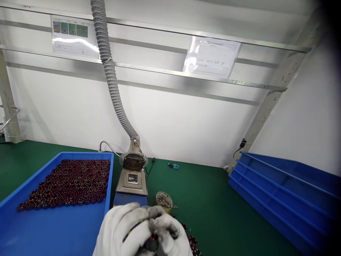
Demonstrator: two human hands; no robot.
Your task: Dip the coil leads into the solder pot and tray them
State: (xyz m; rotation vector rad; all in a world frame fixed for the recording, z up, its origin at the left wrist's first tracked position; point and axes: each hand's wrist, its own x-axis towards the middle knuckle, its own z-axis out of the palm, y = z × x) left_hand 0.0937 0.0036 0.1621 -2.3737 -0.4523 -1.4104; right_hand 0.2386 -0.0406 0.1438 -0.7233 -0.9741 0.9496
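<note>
My left hand point(122, 229) and my right hand point(172, 233), both in white gloves with dirty fingertips, meet at the bottom centre. Their fingers close together around a small dark round part with red bits point(151, 244), mostly hidden by the gloves. More of these parts point(194, 243) lie on the green table beside my right hand, partly covered by it. Just beyond the fingers stands a small round tin point(164, 201) with greyish bits and a thin tool in it. Behind my left hand is a metal unit with a square shiny well point(132, 179).
On the left, a blue tray point(111, 177) holds tightly packed rows of similar parts point(77, 181). A fan hood point(133, 161) on a grey hose point(112, 78) hangs over the metal unit. Small cutters point(173, 165) lie farther back. Stacked blue trays point(282, 192) stand at right.
</note>
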